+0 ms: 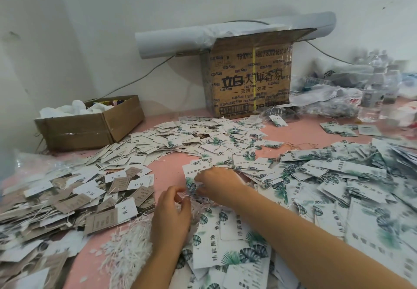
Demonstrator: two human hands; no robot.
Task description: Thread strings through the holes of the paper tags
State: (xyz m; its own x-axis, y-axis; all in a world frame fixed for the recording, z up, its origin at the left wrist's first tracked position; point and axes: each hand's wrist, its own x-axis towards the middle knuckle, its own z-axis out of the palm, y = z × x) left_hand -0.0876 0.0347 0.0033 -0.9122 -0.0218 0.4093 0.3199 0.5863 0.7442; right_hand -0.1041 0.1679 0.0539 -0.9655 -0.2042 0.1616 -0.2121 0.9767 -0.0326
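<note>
White paper tags with green leaf prints (243, 239) cover the pink table in heaps. My right hand (220, 184) pinches one leaf-print tag (194, 181) near the table's middle. Just left of it, my left hand (172, 212) has its fingers curled and pinches the end of a thin white string (184, 196) close to that tag's corner. A fluffy bundle of white strings (128, 246) lies under and left of my left wrist. Whether the string passes through the tag's hole is too small to see.
Brown and white tags with strings (74, 198) are heaped at the left. A small open cardboard box (90, 128) stands at the back left, a tall printed carton (250, 81) at the back middle with a paper roll (225, 34) on it. Plastic bottles (374, 94) stand at the right.
</note>
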